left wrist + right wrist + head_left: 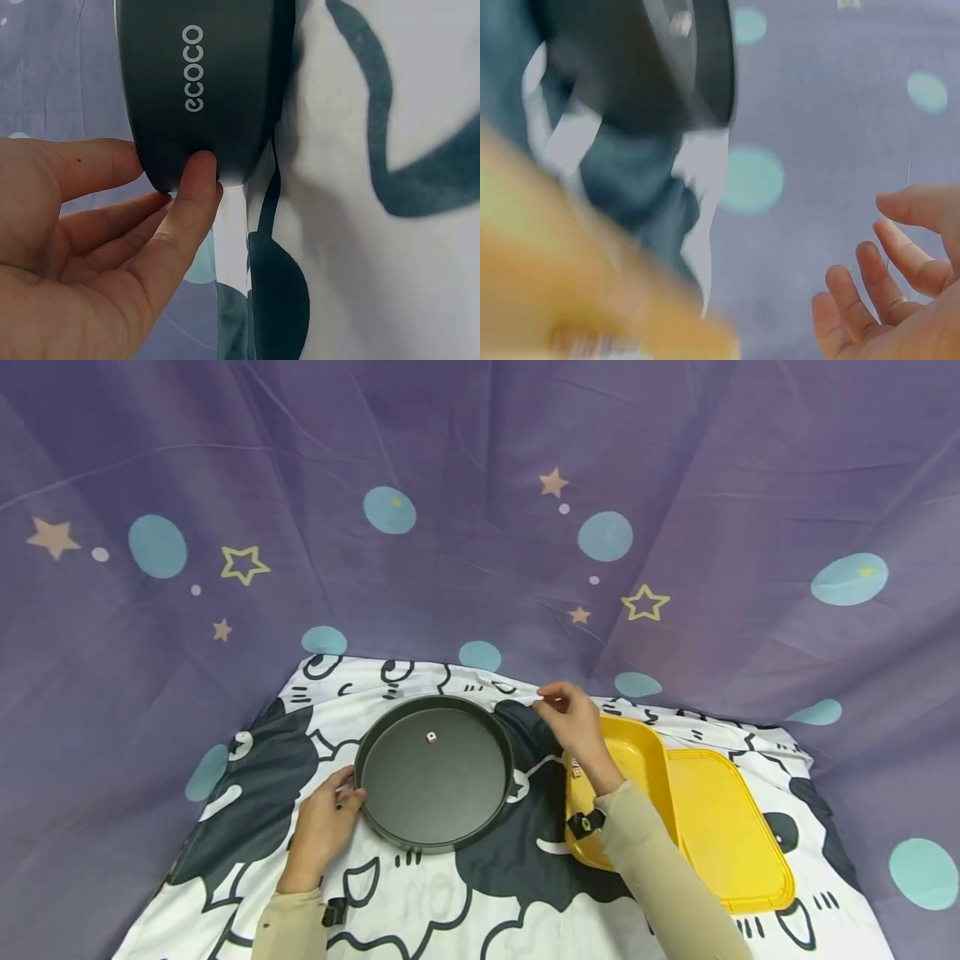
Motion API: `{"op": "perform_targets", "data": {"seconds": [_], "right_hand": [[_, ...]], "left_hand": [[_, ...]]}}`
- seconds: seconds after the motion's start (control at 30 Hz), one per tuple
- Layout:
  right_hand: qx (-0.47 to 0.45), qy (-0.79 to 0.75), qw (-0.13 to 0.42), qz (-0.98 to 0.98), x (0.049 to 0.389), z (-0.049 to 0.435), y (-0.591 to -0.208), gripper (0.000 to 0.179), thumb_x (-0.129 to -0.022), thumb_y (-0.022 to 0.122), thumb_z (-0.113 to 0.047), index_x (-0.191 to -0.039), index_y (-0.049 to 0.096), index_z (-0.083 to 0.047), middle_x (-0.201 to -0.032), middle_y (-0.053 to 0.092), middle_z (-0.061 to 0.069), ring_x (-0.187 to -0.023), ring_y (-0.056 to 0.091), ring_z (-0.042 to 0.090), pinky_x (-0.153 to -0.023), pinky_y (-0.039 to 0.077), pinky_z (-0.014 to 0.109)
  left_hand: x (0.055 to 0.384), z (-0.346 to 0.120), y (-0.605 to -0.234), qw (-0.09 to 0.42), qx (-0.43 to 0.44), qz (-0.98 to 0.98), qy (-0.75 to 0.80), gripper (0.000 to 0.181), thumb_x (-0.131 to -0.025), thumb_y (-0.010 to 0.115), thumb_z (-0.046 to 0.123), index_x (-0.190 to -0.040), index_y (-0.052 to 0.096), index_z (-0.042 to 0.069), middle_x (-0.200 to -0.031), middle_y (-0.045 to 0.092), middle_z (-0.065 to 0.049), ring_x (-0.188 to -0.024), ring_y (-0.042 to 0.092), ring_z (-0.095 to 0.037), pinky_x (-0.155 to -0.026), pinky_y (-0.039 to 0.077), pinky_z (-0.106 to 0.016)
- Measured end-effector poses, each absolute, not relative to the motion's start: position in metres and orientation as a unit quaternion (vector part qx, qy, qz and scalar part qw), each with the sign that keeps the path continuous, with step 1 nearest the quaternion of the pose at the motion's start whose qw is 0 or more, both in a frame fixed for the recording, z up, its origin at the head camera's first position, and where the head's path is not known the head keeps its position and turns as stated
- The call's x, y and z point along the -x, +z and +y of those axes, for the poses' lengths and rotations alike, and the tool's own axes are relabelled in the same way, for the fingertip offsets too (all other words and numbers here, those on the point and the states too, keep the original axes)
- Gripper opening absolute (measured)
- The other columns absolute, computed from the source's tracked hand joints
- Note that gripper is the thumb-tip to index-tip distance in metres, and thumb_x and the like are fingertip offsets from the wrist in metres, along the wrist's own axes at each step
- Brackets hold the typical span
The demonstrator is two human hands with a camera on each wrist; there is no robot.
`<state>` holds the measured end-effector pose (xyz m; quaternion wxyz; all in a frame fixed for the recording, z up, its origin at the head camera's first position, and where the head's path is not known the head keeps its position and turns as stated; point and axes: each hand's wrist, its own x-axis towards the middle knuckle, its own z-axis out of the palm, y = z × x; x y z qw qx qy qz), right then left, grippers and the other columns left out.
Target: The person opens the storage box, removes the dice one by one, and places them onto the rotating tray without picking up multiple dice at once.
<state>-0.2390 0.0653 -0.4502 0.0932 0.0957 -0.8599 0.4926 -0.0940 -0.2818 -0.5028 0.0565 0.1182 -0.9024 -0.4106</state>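
Note:
A round dark tray (433,789), lettered "ecoco" on its wall, lies on the cloth with one small white die (431,737) inside it toward the back. My left hand (324,827) holds the tray by its left edge; the left wrist view shows fingertips at the rim and on the outer wall. Raised to the right of the tray, my right hand (576,727) has loosely bent fingers (870,281) and nothing shows between them. Below that hand is a yellow box (637,745), where several dice (577,768) lie, partly hidden by my right wrist.
A flat yellow lid (723,827) lies against the right side of the box. The table carries a black and white cartoon cloth (420,902). Behind it hangs a purple curtain (465,568) with stars and blue ovals.

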Motion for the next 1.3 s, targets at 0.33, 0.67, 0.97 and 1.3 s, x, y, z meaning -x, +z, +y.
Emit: {"op": "perform_targets", "data": {"seconds": [0.33,0.67,0.97,1.3], "right_hand": [[0.021,0.486,0.085,-0.87,0.237,0.139,-0.493,0.021,-0.093,0.071,-0.011,-0.111,0.069,0.0,-0.107,0.069,0.017,-0.092,0.065,0.031,-0.078,0.05,0.033],[0.053,0.425,0.039,-0.903,0.246,0.164,-0.53,0.026,-0.09,0.069,-0.007,-0.114,0.069,0.004,-0.109,0.069,0.022,-0.099,0.064,0.033,-0.084,0.049,0.04],[0.068,0.419,0.02,-0.905,0.249,0.167,-0.544,0.028,-0.085,0.07,-0.003,-0.112,0.073,0.0,-0.105,0.071,0.018,-0.092,0.061,0.029,-0.073,0.046,0.029],[0.084,0.417,0.025,-0.905,0.249,0.168,-0.547,0.027,-0.083,0.07,-0.003,-0.109,0.074,-0.001,-0.1,0.071,0.016,-0.091,0.061,0.03,-0.074,0.047,0.032]], "left_hand": [[0.09,-0.286,-0.504,0.05,-0.123,-0.904,-0.406,0.047,-0.099,0.061,0.011,-0.142,0.051,-0.001,-0.128,0.063,-0.023,-0.117,0.062,-0.038,-0.104,0.04,-0.057],[0.091,-0.285,-0.504,0.048,-0.123,-0.904,-0.407,0.047,-0.099,0.06,0.011,-0.143,0.05,-0.003,-0.13,0.062,-0.023,-0.118,0.061,-0.038,-0.103,0.04,-0.056],[0.093,-0.283,-0.504,0.048,-0.124,-0.902,-0.411,0.047,-0.099,0.06,0.012,-0.143,0.05,-0.002,-0.131,0.062,-0.023,-0.117,0.062,-0.037,-0.103,0.041,-0.056],[0.095,-0.281,-0.504,0.047,-0.122,-0.902,-0.411,0.047,-0.099,0.059,0.012,-0.143,0.05,-0.002,-0.13,0.062,-0.023,-0.117,0.062,-0.037,-0.103,0.041,-0.056]]}}
